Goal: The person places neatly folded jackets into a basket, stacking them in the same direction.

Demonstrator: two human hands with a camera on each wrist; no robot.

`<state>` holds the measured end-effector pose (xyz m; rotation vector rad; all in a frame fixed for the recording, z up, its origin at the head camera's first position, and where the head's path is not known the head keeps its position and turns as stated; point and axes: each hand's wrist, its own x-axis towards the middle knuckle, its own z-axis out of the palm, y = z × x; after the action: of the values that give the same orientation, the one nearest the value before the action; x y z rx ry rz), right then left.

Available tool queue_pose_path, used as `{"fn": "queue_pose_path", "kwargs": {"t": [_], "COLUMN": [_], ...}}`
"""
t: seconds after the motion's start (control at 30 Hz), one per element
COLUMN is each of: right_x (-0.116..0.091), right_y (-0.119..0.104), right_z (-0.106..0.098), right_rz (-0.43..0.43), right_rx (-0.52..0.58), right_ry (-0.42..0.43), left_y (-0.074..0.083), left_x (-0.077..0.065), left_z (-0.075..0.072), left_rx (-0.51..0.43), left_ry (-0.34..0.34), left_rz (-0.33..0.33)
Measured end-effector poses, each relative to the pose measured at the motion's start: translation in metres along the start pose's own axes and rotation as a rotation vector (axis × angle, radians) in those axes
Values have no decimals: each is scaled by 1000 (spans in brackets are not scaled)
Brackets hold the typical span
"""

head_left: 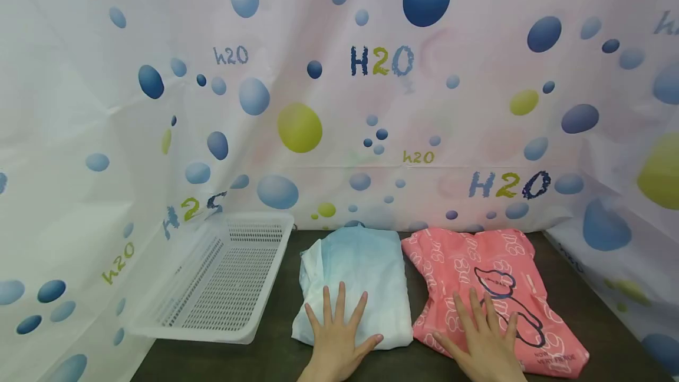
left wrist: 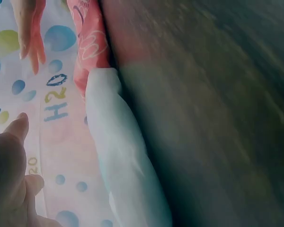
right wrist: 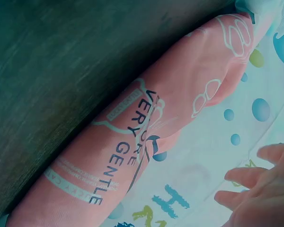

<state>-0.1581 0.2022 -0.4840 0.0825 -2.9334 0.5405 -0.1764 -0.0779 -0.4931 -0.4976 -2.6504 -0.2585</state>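
Observation:
Two folded pieces of fabric lie side by side on the dark tabletop in the head view. One is a pale blue and white cloth [head_left: 366, 276], the other a pink cloth [head_left: 451, 252] printed with white outlines and dark lettering. Over the near part of the pale cloth, my left hand [head_left: 334, 335] is spread with straight fingers. My right hand [head_left: 485, 341] is spread the same way over the pink cloth. The wrist views show both hands raised above the cloths, gripping nothing. Lettering reading "VERY GENTLE" shows on the pink cloth's side [right wrist: 128, 137] in the right wrist view.
A white plastic basket [head_left: 249, 323] with slotted walls stands left of the pale cloth. Behind and at both sides hangs a white sheet [head_left: 339, 93] with blue and green dots and "H2O" lettering. Dark tabletop [head_left: 212, 364] shows in front of the basket.

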Motion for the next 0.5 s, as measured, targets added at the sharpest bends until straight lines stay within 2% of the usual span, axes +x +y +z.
{"fn": "queue_pose_path", "kwargs": {"t": [0.2, 0.37, 0.5], "right_x": [2, 8, 14], "right_y": [-3, -6, -13], "right_z": [-3, -5, -4], "right_rz": [-30, -101, -120], "right_rx": [30, 111, 236], "right_ry": [18, 26, -42], "left_y": [-5, -15, -31], "left_x": [6, 9, 8], "left_z": [-7, -8, -8], "left_rx": [-74, -78, -71], "left_ry": [-112, -116, -126], "left_rz": [-60, -67, -63]}}
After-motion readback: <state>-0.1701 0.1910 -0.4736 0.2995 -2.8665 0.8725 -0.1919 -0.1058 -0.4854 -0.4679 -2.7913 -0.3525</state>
